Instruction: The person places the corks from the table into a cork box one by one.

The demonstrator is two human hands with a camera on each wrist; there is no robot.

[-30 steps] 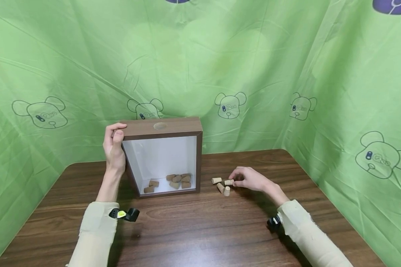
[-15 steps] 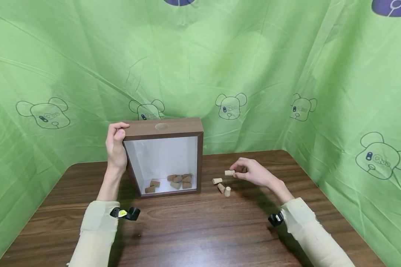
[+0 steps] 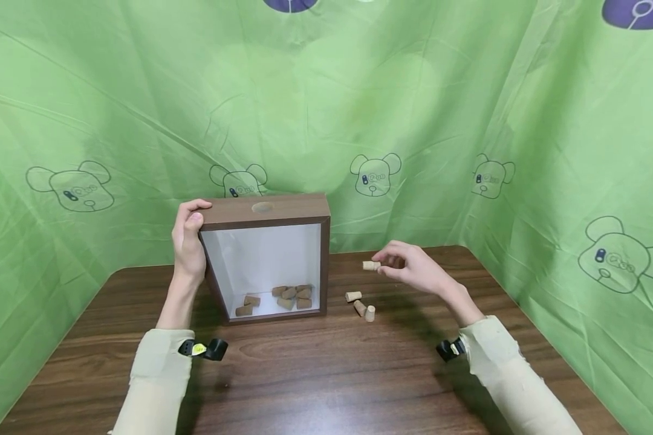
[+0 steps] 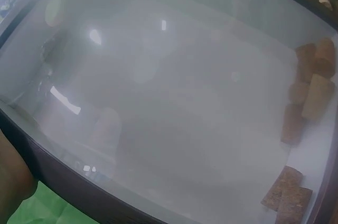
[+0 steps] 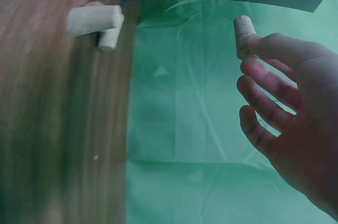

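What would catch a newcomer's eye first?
The brown-framed box, gripped at its top left corner by the left hand, holds brown corks along its bottom. Right of it, the right hand pinches a pale cork near three others. Green cloth hangs behind.

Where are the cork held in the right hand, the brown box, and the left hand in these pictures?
Held cork [image 5: 243,35]: right wrist view, middle of its side.
Brown box [image 3: 296,208]: head view, its top panel.
Left hand [image 3: 188,241]: head view, middle of the hand.
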